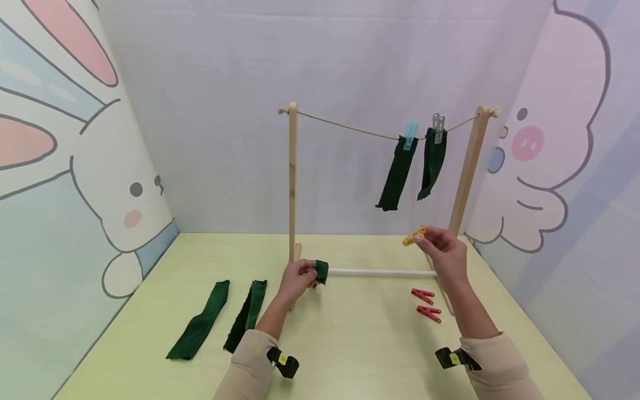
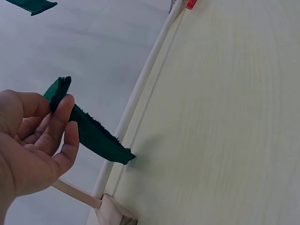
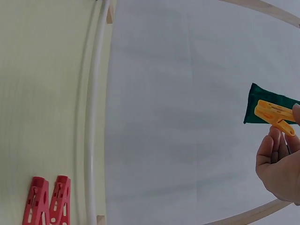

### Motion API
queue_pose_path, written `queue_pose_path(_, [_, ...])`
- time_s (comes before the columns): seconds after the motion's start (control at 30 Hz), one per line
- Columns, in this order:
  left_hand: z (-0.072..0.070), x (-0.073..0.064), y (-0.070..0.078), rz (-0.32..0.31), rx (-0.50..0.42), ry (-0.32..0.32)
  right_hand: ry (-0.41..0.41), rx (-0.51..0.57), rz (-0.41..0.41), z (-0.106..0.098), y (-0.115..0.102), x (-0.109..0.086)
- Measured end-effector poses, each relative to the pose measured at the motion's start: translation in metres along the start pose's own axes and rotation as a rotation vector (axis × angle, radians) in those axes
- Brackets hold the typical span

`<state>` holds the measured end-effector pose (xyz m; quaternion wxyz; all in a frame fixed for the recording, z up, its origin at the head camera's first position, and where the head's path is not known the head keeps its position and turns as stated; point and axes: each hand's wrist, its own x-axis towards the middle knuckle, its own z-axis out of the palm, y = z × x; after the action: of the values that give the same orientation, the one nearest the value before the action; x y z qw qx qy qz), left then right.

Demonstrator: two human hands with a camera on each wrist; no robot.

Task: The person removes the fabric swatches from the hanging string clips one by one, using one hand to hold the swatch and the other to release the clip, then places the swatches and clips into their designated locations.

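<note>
My left hand (image 1: 296,280) pinches a dark green cloth strip (image 2: 101,136) near its top end, and the strip hangs below the fingers close to the rack's left post. In my right hand (image 1: 446,258) a yellow clothespin (image 1: 414,236) is held between thumb and fingers, its jaws pointing left. Two green strips hang from the string (image 1: 345,127): one under a light blue clothespin (image 1: 410,135), the other under a grey clothespin (image 1: 438,128). In the right wrist view the yellow clothespin overlaps a hanging green strip (image 3: 251,105) behind it.
Two more green strips (image 1: 200,322) lie on the table at the left. Two red clothespins (image 1: 429,313) lie at the right near the rack's foot. A white bar (image 1: 380,273) joins the wooden posts (image 1: 292,183) low down. Printed cloth walls stand around the table.
</note>
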<state>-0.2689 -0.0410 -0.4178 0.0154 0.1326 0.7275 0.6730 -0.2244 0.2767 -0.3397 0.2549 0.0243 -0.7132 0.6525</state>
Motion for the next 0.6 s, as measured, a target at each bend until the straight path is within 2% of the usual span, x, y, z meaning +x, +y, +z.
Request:
queue_pose_path(0.2, [-0.005,0.002,-0.025,-0.012,-0.044,0.020,-0.007,0.019,0.078,-0.004,0.010,-0.006])
queue_pose_path(0.43, [-0.012,-0.009,-0.031,-0.059,-0.031,0.077,-0.024,0.046,0.079,-0.007,0.021,-0.014])
queue_pose_path(0.6, [-0.016,-0.020,-0.034,-0.086,-0.048,0.055,-0.040,0.006,0.084,-0.010,0.030,-0.022])
